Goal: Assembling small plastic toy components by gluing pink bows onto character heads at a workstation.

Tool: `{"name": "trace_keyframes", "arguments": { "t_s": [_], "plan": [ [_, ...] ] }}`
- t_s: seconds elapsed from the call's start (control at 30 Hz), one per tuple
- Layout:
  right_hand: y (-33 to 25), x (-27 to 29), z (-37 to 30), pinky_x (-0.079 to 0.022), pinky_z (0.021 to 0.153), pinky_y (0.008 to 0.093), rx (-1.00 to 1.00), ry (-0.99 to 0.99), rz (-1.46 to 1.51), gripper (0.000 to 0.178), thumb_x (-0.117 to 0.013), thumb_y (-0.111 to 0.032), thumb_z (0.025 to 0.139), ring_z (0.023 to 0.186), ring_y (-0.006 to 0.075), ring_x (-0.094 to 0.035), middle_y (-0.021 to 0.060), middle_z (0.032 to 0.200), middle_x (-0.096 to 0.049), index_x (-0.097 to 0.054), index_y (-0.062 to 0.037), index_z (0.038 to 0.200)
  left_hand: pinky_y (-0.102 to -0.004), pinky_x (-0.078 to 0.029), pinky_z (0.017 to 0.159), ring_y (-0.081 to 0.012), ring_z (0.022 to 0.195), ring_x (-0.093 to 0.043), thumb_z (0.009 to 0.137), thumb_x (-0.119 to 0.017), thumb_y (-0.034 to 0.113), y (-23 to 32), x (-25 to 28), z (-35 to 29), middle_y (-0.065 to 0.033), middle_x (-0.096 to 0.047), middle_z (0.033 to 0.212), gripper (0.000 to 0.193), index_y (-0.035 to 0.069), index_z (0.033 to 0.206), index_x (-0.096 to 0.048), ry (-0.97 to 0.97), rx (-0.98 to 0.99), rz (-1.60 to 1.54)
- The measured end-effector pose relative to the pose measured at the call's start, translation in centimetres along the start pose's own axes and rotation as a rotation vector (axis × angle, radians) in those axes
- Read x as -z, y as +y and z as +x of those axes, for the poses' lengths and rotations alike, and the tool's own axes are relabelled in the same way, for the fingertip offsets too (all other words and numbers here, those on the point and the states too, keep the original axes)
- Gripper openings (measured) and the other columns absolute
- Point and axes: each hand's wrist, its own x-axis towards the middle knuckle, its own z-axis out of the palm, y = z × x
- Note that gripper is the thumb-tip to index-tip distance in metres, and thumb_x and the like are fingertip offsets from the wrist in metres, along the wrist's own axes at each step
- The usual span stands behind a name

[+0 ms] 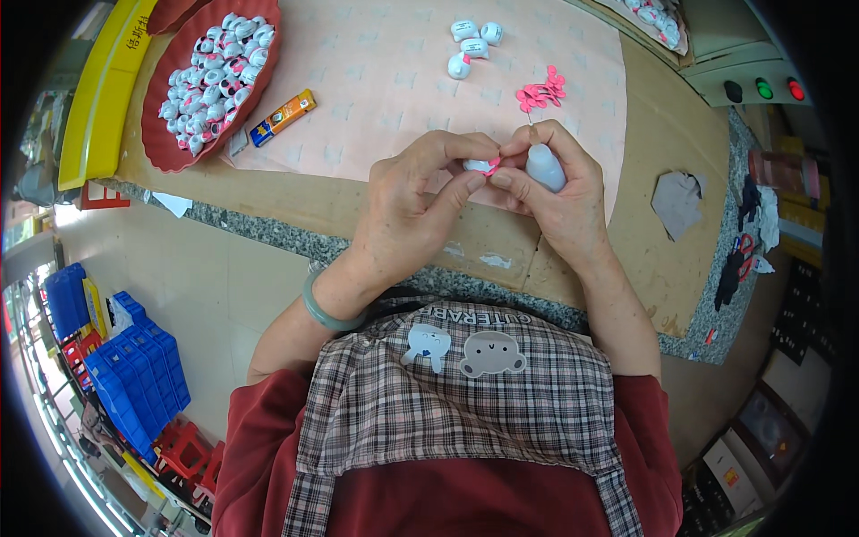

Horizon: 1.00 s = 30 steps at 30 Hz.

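Note:
Over the front part of the table, my left hand (407, 192) pinches a small white rounded plastic piece (476, 166) between thumb and fingers. A bit of pink (491, 167) shows on its right side, where the fingertips of my right hand (573, 201) meet it. Tucked in that same right hand is a squeeze bottle (544, 167), whitish and translucent, its thin tip pointing away from me. Just beyond lies a little heap of pink pieces (541, 89). Several white rounded pieces (474, 40) rest farther back, one with pink on it.
At the back left a red scalloped basin (161, 148) holds many white-and-pink pieces, with an orange-and-blue box (284, 117) beside it. Pink patterned paper (358, 89) covers the cardboard-topped table. A torn grey scrap (677, 204) lies right. Blue crates (139, 376) stand on the floor left.

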Motion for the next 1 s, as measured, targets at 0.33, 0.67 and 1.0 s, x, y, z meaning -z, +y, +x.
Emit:
{"name": "trace_keyframes", "arguments": {
  "t_s": [0.33, 0.67, 1.0],
  "plan": [
    [0.7, 0.0, 0.3, -0.048, 0.054, 0.0196, 0.078, -0.040, -0.064, 0.020, -0.067, 0.000, 0.078, 0.063, 0.0062, -0.057, 0.0030, 0.081, -0.063, -0.057, -0.0027, 0.095, -0.0282, -0.055, 0.072, -0.0217, 0.084, -0.067, 0.080, -0.059, -0.005, -0.7, -0.5, 0.0, -0.0119, -0.065, 0.099, 0.018, 0.000, 0.098, -0.059, 0.029, -0.065, 0.003],
    [1.7, -0.9, 0.1, -0.046, 0.051, 0.0181, 0.157, 0.100, -0.219, 0.017, -0.066, 0.001, 0.080, 0.061, 0.0045, -0.056, 0.0047, 0.080, -0.065, -0.058, -0.0014, 0.095, -0.0266, -0.054, 0.076, -0.0184, 0.087, -0.066, 0.082, -0.057, -0.007, -1.2, -1.5, -0.2, -0.0124, -0.065, 0.099, 0.019, 0.000, 0.100, -0.058, 0.109, 0.072, -0.127],
    [1.0, -0.7, 0.7, -0.044, 0.050, 0.0176, 0.070, 0.070, -0.169, 0.018, -0.066, 0.001, 0.079, 0.059, 0.0037, -0.054, 0.0030, 0.077, -0.062, -0.057, -0.0014, 0.095, -0.0261, -0.049, 0.086, -0.0156, 0.099, -0.060, 0.084, -0.053, -0.009, -1.3, -1.2, 0.3, -0.0117, -0.063, 0.103, 0.021, -0.002, 0.104, -0.056, 0.084, 0.159, -0.296]
  ]
}}
